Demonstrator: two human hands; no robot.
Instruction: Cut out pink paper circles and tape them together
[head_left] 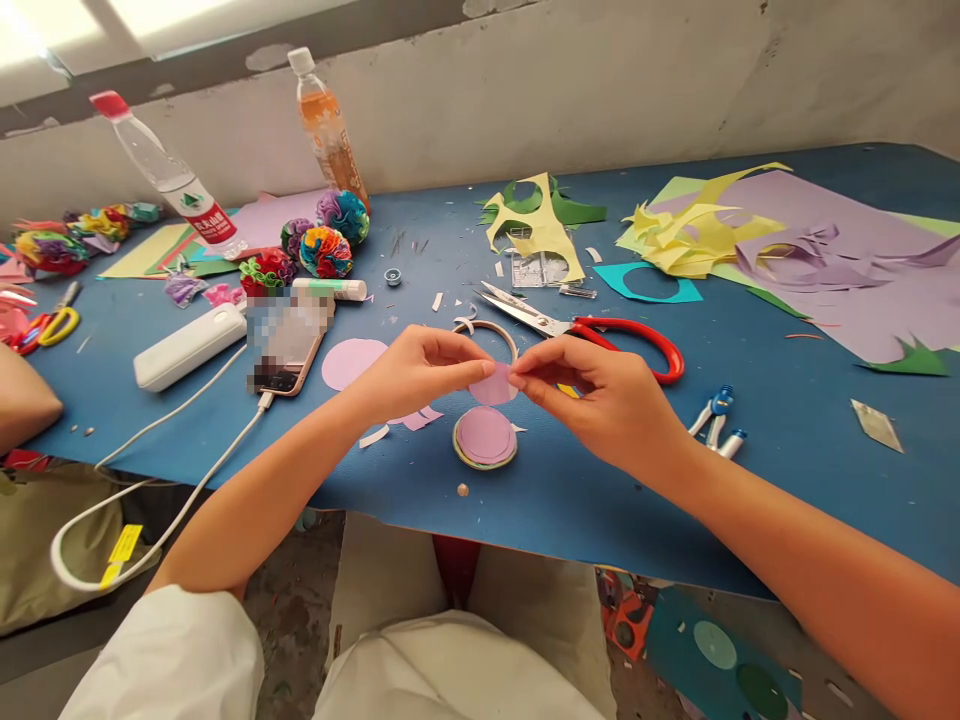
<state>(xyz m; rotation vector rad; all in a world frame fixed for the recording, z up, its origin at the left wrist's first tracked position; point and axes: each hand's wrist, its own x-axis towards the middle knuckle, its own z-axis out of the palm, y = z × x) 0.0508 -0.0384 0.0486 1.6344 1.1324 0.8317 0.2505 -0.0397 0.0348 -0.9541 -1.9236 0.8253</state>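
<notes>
Between my two hands is a small purple paper disc (pixel 495 386). My left hand (pixel 431 370) pinches its upper left edge, and my right hand (pixel 581 385) pinches its right edge. Just below lies a stack of round papers (pixel 486 436) with purple on top. Behind my fingers rests a tape ring (pixel 507 334), partly hidden. A larger purple circle (pixel 354 362) lies left of my left hand, partly under it. Red-handled scissors (pixel 667 350) lie open-bladed behind my right hand.
Left are a phone (pixel 296 345) with a white cable, a power bank (pixel 189 347), a glue stick (pixel 330 289), paper pompoms (pixel 326 250) and two bottles. Right are paper scraps (pixel 675 235), a compass (pixel 716 420) and a blade (pixel 877 425). Another person's arm (pixel 22 400) is far left.
</notes>
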